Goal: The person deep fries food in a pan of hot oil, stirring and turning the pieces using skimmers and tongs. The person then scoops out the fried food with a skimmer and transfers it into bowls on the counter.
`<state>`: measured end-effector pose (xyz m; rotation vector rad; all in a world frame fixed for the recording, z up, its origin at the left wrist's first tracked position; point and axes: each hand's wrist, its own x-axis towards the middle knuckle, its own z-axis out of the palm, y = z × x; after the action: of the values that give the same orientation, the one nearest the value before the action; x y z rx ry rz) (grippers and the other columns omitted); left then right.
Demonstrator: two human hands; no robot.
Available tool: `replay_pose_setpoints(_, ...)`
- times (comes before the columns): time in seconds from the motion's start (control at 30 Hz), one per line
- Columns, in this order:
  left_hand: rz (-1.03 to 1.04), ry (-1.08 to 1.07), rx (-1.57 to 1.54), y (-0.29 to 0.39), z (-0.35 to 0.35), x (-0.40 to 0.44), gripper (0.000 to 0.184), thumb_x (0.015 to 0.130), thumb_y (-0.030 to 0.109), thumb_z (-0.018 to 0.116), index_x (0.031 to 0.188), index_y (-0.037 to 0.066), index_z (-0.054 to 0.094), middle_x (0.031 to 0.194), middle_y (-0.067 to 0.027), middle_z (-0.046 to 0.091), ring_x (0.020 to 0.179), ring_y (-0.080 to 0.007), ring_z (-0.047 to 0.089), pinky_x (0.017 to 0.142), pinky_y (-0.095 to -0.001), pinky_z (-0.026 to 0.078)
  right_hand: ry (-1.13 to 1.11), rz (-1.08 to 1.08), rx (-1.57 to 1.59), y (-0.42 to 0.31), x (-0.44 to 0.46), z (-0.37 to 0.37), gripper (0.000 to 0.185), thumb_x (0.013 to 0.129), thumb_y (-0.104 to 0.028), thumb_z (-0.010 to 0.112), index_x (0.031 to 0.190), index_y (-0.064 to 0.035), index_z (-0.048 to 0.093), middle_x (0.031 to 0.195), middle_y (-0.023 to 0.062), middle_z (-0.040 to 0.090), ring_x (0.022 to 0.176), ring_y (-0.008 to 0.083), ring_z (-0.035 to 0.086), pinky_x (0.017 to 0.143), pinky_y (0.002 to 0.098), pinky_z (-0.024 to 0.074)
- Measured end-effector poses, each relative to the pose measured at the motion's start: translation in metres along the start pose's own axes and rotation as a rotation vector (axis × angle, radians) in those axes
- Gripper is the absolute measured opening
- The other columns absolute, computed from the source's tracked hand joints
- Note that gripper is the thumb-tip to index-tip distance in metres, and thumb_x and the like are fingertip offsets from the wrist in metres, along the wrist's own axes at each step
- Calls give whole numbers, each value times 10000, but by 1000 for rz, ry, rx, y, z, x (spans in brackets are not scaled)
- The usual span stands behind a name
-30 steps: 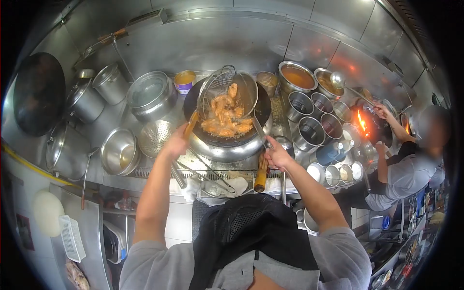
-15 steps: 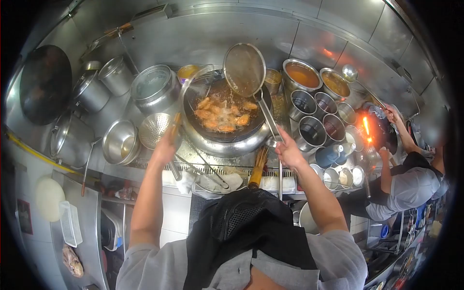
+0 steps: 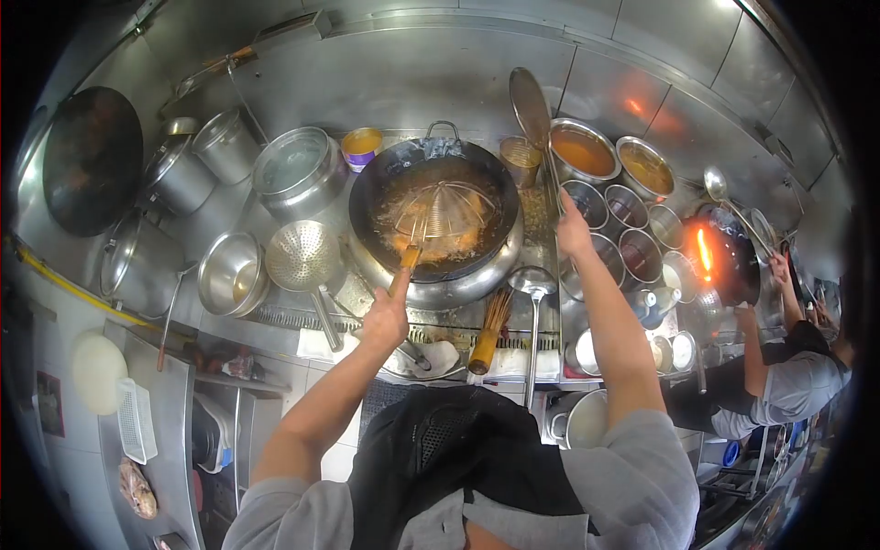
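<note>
My left hand (image 3: 385, 319) is closed round the wooden handle of a wire spider skimmer (image 3: 447, 209). The skimmer's coiled wire head sits inside the black wok (image 3: 363, 206), over golden-brown fried pieces (image 3: 426, 247) in bubbling oil. The wire head partly covers the food. To the wok's right, my right hand (image 3: 575, 225) grips the long metal handle of a fine-mesh strainer (image 3: 530, 105). That strainer is raised, tilted nearly edge-on, beside the pot of orange liquid (image 3: 587, 151).
Left of the wok are a perforated ladle (image 3: 302, 252), a steel bowl (image 3: 229, 275) and a large pot (image 3: 293, 165). A bamboo brush (image 3: 490, 335) and a ladle (image 3: 534, 284) lie in front. A co-worker (image 3: 779, 367) stands by a flame (image 3: 704, 252) at right.
The skimmer has swung from the wok's left edge down into the wok, my left hand moving right and nearer me. My right hand has carried the mesh strainer from above the wok rightward.
</note>
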<state>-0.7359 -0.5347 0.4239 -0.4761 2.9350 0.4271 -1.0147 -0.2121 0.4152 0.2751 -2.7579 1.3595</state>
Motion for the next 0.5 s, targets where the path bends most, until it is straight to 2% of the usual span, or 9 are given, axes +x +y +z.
replay_pose_setpoints(0.03,19,31,59,-4,5,0,904,859,25,523,1591,345,99,1127,-257,508,931,-442,658,808,-533,536,122,-207,-313,16,13,8,749,845,29,426,1552,-191,313,1130,226,687,956,366,689,828,452,535)
replay_pose_setpoints(0.07,16,26,54,-9,5,-1,904,859,25,523,1591,345,99,1127,-257,508,931,-442,658,808,-533,536,115,-206,-317,11,16,7,749,845,29,426,1552,-191,313,1130,226,687,956,366,689,828,452,535)
replay_pose_setpoints(0.13,28,37,127,-27,-1,-2,900,861,15,528,1583,378,130,1102,-226,501,934,-422,648,802,-518,546,-103,88,-400,-6,19,10,767,823,19,428,1550,-194,310,1329,256,574,1240,424,546,1059,473,408)
replay_pose_setpoints(0.27,-27,19,175,-73,-11,-8,913,849,2,555,1552,463,197,1106,-190,477,973,-398,621,818,-502,551,-116,66,-347,-18,18,20,767,821,34,443,1544,-191,321,1314,266,581,1230,401,560,1036,461,431)
replay_pose_setpoints(0.33,-22,33,157,-102,-8,-6,909,835,4,583,1545,454,235,1174,-192,473,1024,-404,601,859,-502,537,-90,-6,-314,-34,9,33,772,831,30,457,1553,-196,302,1285,266,600,1152,420,599,994,472,459)
replay_pose_setpoints(0.4,-8,40,143,-126,4,-9,904,821,6,610,1537,444,274,1242,-193,469,1074,-409,581,901,-502,523,2,-210,-129,-61,-5,45,767,840,14,477,1555,-196,296,1103,231,679,966,384,668,914,447,504)
replay_pose_setpoints(0.43,54,129,106,-136,8,-12,895,810,15,636,1529,432,304,1316,-200,446,1136,-412,547,947,-504,496,-118,-171,34,-81,-19,51,728,894,-5,488,1562,-199,272,812,120,641,661,259,632,663,397,540)
replay_pose_setpoints(0.47,114,219,71,-146,10,-16,887,798,24,661,1521,419,334,1391,-207,423,1198,-415,512,993,-507,469,-130,-179,33,-121,-42,52,728,894,-5,488,1562,-199,272,812,120,641,661,259,632,663,397,540)
replay_pose_setpoints(0.5,99,241,-32,-149,3,-25,857,783,32,694,1510,366,386,1468,-220,379,1263,-418,466,1031,-509,433,-266,-48,299,-174,-72,49,696,923,-15,485,1557,-203,269,740,74,570,586,187,565,560,349,493)
